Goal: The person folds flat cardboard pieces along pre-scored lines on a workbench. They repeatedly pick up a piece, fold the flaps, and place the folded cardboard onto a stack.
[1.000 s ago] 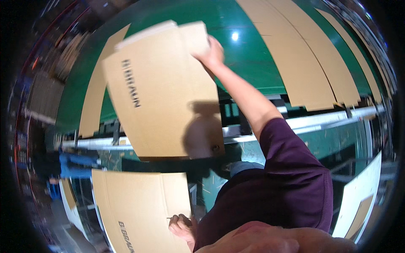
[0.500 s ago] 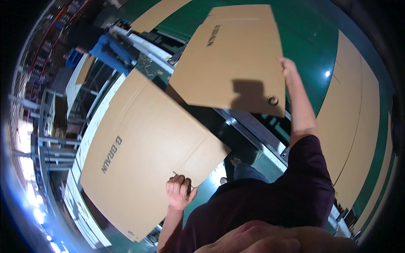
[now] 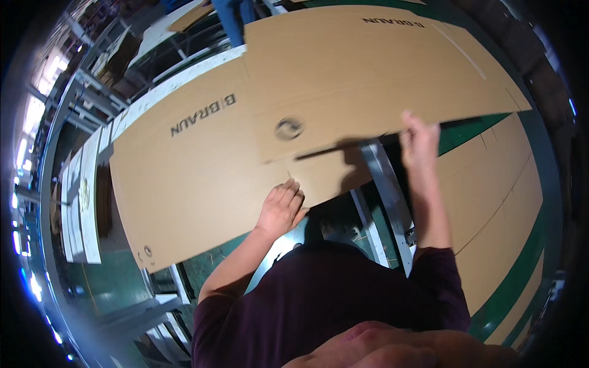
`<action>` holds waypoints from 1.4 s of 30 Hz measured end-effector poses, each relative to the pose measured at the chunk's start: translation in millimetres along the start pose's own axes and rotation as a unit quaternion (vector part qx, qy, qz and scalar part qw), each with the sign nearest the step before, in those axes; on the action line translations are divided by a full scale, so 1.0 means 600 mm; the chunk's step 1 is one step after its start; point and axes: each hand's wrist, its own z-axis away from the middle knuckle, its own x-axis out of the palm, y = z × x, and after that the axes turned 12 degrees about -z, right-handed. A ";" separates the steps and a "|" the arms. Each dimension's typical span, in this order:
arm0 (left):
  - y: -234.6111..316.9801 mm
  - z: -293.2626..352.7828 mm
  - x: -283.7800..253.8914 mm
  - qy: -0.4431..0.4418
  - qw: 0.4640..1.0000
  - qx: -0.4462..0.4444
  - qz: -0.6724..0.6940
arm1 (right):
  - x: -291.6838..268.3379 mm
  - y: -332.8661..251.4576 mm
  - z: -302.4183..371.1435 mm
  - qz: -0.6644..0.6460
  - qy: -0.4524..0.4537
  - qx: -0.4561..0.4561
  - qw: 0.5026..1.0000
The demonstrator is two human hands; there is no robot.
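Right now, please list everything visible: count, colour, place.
Large printed cardboard sheet: 1, brown, upper centre.
Second printed cardboard sheet: 1, brown, left.
Flat cardboard sheets: 2+, brown, right.
Work surface: 1, green, beneath those.
Long metal beams: 2+, grey, centre.
Co-worker's trousers: 1 pair, blue, top left.
Background tables: 2+, white, left.
Metal framing: uncounted, grey, left.
Fabric shirt: 1, purple, bottom.
Left hand: 1, on second sheet.
Right hand: 1, gripping large sheet.

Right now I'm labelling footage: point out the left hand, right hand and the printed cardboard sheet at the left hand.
Left hand (image 3: 282,206), head view, back of hand.
Right hand (image 3: 421,145), head view, middle of hand.
Printed cardboard sheet (image 3: 199,178), head view, unprinted middle.
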 end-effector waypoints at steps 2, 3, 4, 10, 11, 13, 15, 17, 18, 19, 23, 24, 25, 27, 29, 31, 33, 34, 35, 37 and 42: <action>0.008 0.010 0.011 0.027 0.999 -0.021 -0.003 | 0.072 0.031 0.134 0.084 -0.013 0.094 0.992; 0.020 0.017 0.017 -0.026 0.998 -0.057 0.022 | 0.062 0.072 0.172 0.078 -0.129 0.139 0.979; 0.029 0.023 0.020 -0.077 0.992 -0.093 0.047 | 0.057 0.111 0.212 0.074 -0.246 0.179 0.950; 0.047 0.045 0.043 -0.016 0.991 -0.119 -0.053 | 0.019 0.222 0.307 -0.262 -0.190 0.329 0.887; 0.046 0.053 0.061 0.003 0.989 -0.146 -0.009 | 0.034 0.217 0.315 -0.264 -0.190 0.353 0.877; 0.045 0.069 0.090 0.040 0.977 -0.195 0.077 | 0.061 0.209 0.323 -0.266 -0.189 0.396 0.858; 0.046 0.089 0.072 -0.104 0.949 -0.266 0.136 | 0.060 0.229 0.309 -0.301 -0.261 0.491 0.775; 0.048 0.088 0.029 -0.152 0.951 -0.239 0.122 | 0.077 0.228 0.312 -0.267 -0.241 0.509 0.782; 0.052 0.090 0.004 -0.130 0.972 -0.179 0.080 | 0.081 0.225 0.313 -0.252 -0.240 0.523 0.778; 0.056 0.096 -0.015 -0.106 0.987 -0.116 0.041 | 0.080 0.225 0.314 -0.235 -0.238 0.537 0.774; 0.064 0.146 -0.068 0.057 0.995 -0.047 0.066 | 0.018 0.212 0.288 -0.127 -0.338 0.661 0.658; 0.067 0.156 -0.078 0.063 0.991 -0.065 0.094 | -0.005 0.194 0.274 -0.060 -0.347 0.622 0.699; 0.075 0.162 -0.087 0.074 0.985 -0.093 0.122 | -0.060 0.202 0.260 -0.098 -0.353 0.564 0.740; 0.068 0.080 -0.136 0.070 0.991 -0.089 0.077 | -0.156 0.191 0.214 -0.004 -0.254 0.505 0.825; 0.059 0.008 -0.132 0.040 0.995 -0.091 0.012 | -0.259 0.176 0.133 -0.104 -0.161 0.380 0.905; 0.047 -0.001 -0.070 0.014 0.997 -0.069 -0.041 | -0.244 0.121 0.071 -0.135 0.055 0.205 0.968; 0.042 0.004 -0.036 0.021 0.997 -0.069 -0.031 | -0.257 0.105 0.005 -0.107 0.134 0.051 0.984; 0.038 0.004 -0.028 0.023 0.997 -0.070 -0.028 | -0.223 0.087 -0.006 -0.070 0.154 -0.042 0.985; 0.030 0.004 -0.025 0.024 0.997 -0.076 -0.009 | -0.188 0.069 -0.004 -0.053 0.096 -0.071 0.991; 0.021 0.009 -0.023 0.024 0.995 -0.088 0.034 | -0.120 0.045 0.025 -0.016 -0.019 -0.129 0.991; 0.020 0.011 -0.011 0.039 0.994 -0.082 0.052 | 0.025 0.140 0.167 0.449 -0.503 -0.262 0.691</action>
